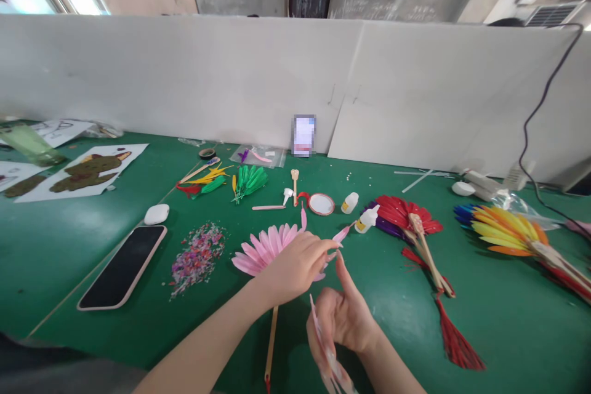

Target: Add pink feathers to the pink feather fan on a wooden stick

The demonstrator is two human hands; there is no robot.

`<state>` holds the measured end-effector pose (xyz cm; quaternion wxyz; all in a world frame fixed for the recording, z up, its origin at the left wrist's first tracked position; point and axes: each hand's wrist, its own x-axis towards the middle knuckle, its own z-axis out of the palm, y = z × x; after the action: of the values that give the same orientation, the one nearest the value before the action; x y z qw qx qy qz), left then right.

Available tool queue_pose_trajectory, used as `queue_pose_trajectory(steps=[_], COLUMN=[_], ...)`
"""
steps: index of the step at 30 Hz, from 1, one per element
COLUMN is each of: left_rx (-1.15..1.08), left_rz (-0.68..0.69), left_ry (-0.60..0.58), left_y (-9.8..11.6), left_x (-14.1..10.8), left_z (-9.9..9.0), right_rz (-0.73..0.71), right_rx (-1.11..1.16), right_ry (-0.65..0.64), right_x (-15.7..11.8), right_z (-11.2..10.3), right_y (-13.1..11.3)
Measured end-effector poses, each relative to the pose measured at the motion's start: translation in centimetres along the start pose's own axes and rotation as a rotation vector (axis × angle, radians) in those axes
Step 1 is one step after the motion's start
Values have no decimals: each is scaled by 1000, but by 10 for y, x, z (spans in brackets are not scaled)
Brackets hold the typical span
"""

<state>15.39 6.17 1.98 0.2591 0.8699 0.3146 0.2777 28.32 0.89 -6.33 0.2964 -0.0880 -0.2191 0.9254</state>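
Note:
My left hand (295, 261) reaches across a pink feather fan (261, 252), hiding its middle and right part. Its fingertips are pinched together against my right thumb; what they hold, if anything, is too small to make out. Just past them a single pink feather (341, 234) points toward a glue bottle (367, 220). Below, my right hand (344, 320) has its thumb raised and its other fingers curled around several pale pink feathers (330, 354). The fan's wooden stick (271, 345) runs down toward me. Another pink feather (303, 219) stands out above the fan.
Left of the fan lie colourful flakes (196, 258) and a phone (122, 268). Behind are green feathers (252, 181), a round white piece (321, 204) and a second glue bottle (349, 202). At right lie a red fan (406, 215) and a yellow-orange fan (508, 231). A white partition (184, 74) rises behind.

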Motion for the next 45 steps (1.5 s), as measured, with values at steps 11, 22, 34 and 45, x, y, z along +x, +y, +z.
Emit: queue_pose_trajectory(steps=[11,22,34,45], left_rx=[84,102,-31,411], left_rz=[23,-28,-40,243], left_ry=[-2,81,-22,138], left_y=[-4,-3,6,-7], left_x=[-1,-1,-2,-1], left_z=[10,6,0,6], right_rz=[50,33,63,54], right_rx=[-18,42,1,16], right_ry=[-28,-56,-34,-76], right_x=[0,-1,2,3], right_z=[4,3,8,9], right_y=[-5,-4,-4,-1])
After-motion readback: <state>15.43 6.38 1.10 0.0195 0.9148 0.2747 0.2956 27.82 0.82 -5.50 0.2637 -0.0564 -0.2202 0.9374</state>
